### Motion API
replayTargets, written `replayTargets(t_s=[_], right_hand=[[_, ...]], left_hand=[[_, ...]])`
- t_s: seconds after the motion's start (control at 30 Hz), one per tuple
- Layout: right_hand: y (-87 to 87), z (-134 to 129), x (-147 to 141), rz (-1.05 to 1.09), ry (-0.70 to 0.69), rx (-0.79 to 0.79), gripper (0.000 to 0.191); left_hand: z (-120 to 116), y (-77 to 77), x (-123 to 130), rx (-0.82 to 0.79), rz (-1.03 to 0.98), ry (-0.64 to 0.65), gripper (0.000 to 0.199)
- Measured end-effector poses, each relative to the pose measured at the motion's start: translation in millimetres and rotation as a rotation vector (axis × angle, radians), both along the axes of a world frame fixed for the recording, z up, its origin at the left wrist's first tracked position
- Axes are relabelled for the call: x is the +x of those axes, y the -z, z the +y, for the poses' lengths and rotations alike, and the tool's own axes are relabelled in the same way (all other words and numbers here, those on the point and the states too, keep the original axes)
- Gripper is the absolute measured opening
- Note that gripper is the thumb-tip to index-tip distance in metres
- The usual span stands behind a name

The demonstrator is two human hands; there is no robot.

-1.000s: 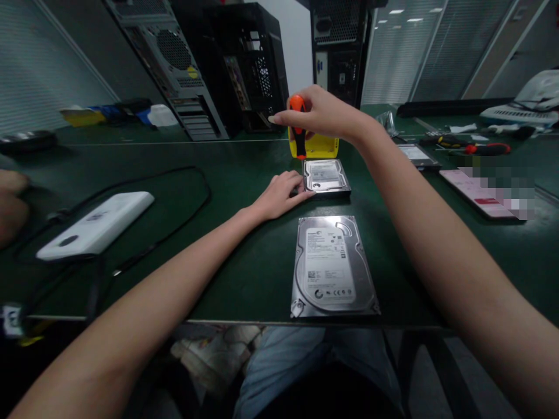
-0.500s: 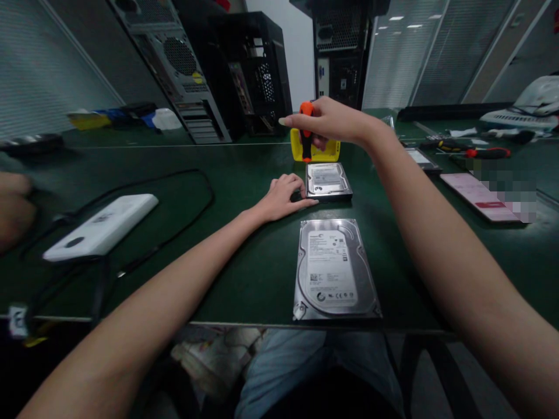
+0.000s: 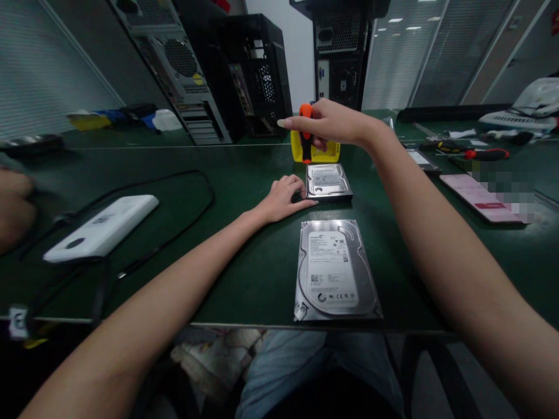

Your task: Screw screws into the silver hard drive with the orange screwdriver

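My right hand (image 3: 321, 125) is closed round the orange-and-black handle of a screwdriver (image 3: 306, 119), held upright with its lower end at the far left corner of a smaller hard drive (image 3: 328, 181). The screwdriver's tip is too small to make out. On that drive's left side, my left hand (image 3: 286, 196) steadies it, fingers curled against the edge and thumb along the front. Nearer to me lies a larger silver hard drive (image 3: 334, 270), label up, close to the table's front edge. A yellow tray (image 3: 332, 152) sits just behind the smaller drive, partly hidden by my right hand.
Left on the green table (image 3: 244, 279) are a white power bank (image 3: 102, 227) and a black cable (image 3: 174, 235). Another person's hand (image 3: 15, 203) shows at the far left. Computer cases (image 3: 257, 75) stand behind. To the right lie a pink phone (image 3: 474, 195) and another screwdriver (image 3: 487, 154).
Both hands stay in nearly the same places. The screwdriver is still at the smaller drive's far left corner, and the thumb of my right hand has shifted very slightly left.
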State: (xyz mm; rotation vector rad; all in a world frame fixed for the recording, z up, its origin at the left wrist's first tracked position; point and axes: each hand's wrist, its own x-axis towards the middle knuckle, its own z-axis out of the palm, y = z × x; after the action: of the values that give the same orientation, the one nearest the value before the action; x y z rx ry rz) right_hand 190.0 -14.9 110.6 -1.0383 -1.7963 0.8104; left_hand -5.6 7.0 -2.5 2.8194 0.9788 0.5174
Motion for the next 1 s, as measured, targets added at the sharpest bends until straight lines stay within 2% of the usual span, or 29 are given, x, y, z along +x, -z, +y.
replayTargets(t_s=[0.1, 0.27, 0.33, 0.43, 0.53, 0.63, 0.73, 0.83, 0.9, 1.0], right_hand=[[1.7, 3, 0, 0.066, -0.012, 0.003, 0.033], [-1.9, -1, 1, -0.210, -0.019, 0.162, 0.053], [-3.5, -1, 2, -0.219, -0.005, 0.201, 0.057], [-3.9, 5, 8, -0.072, 0.021, 0.189, 0.050], [4.9, 17, 15, 0.233, 0.090, 0.110, 0.038], [31.9, 33, 24, 0.492, 0.149, 0.039, 0.029], [73.4, 49, 33, 0.588, 0.163, -0.117, 0.021], [111.3, 60, 42, 0.673, 0.175, -0.138, 0.017], [127.6, 65, 46, 0.711, 0.192, -0.101, 0.014], [140.0, 71, 49, 0.735, 0.215, -0.080, 0.011]], left_hand=[[0, 0.3, 0, 0.001, 0.000, -0.005, 0.050], [1, 1.1, 0, -0.004, -0.003, 0.004, 0.048], [1, 1.8, 0, -0.002, -0.007, 0.013, 0.048], [2, 3.1, 0, -0.001, -0.012, 0.019, 0.048], [2, 3.8, 0, -0.007, -0.025, 0.020, 0.047], [1, 3.1, -1, -0.036, -0.034, 0.016, 0.046], [-1, 1.3, -1, -0.055, -0.055, 0.017, 0.044], [-2, -0.8, -1, -0.099, -0.070, 0.043, 0.042], [-1, -2.1, -2, -0.146, -0.072, 0.079, 0.040], [-1, -3.6, -2, -0.200, -0.081, 0.100, 0.039]])
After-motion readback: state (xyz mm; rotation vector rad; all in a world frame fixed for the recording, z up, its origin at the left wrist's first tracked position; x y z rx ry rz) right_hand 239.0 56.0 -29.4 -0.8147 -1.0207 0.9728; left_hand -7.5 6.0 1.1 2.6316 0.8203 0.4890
